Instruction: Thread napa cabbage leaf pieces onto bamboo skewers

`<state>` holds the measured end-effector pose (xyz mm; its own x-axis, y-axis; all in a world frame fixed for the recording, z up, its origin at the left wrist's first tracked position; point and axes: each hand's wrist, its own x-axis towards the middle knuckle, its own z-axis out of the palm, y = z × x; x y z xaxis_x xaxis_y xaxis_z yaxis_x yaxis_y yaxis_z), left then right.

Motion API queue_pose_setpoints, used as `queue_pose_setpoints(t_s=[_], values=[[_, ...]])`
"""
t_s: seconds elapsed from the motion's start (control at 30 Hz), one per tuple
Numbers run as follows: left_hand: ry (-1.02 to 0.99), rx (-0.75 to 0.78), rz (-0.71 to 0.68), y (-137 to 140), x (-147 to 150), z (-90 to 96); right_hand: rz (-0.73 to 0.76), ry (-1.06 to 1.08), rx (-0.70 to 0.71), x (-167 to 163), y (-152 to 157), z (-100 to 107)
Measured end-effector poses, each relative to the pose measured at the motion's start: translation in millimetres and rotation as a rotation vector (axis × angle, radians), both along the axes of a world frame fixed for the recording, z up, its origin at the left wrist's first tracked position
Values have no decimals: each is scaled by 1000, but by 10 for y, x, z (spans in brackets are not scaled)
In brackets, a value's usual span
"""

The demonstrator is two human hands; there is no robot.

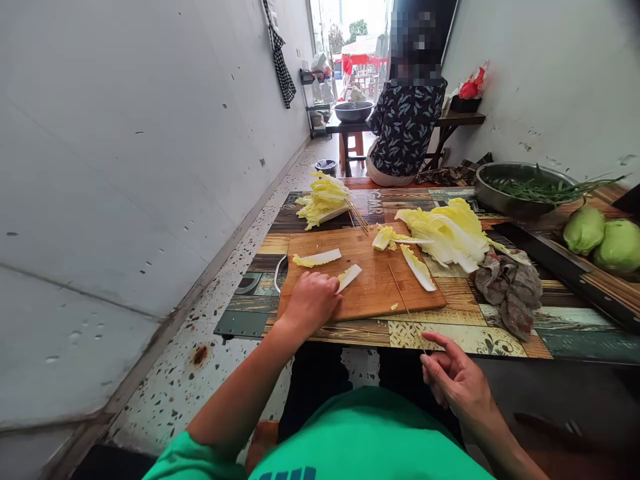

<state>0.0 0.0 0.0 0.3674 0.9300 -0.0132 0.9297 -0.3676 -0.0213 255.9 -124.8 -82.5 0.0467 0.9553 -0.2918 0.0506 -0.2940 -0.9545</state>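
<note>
My left hand (311,301) rests on the near left part of a wooden cutting board (370,283), fingers closed on a white cabbage strip (349,277). My right hand (453,379) hovers below the table's front edge, pinching the near end of a thin bamboo skewer (406,308) that slants up across the board. Another cabbage strip (318,258) lies on the board's left side, one more piece (419,268) on its right. A pile of loose cabbage leaves (447,233) sits past the board's right corner.
More cut cabbage (323,199) with a bundle of skewers lies at the far left of the patterned table (465,333). A crumpled cloth (511,288), a metal bowl of greens (520,187) and two chayotes (603,237) are on the right. A person (406,127) sits beyond. A wall runs along the left.
</note>
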Motion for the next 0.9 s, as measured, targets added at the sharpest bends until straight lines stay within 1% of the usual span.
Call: queue_pose_setpoints(t_s=[0.07,0.2,0.37,0.47,0.63,0.83,0.9], values=[[-27,5,0,-53,-33,-7,10,-9,-4,-14,65,35],[-104,94,42,-70,1,-70,42,-68,16,-32,157,117],[-123,52,88,6,52,-202,38,-191,112,-66,337,150],[-157,81,133,84,23,-265,33,-211,154,-94,456,134],[-131,153,161,216,-123,-280,22,-188,190,-64,498,96],[-126,172,115,319,-267,-217,41,-78,192,23,449,65],[-133,193,128,336,-299,-205,27,-38,205,46,434,82]])
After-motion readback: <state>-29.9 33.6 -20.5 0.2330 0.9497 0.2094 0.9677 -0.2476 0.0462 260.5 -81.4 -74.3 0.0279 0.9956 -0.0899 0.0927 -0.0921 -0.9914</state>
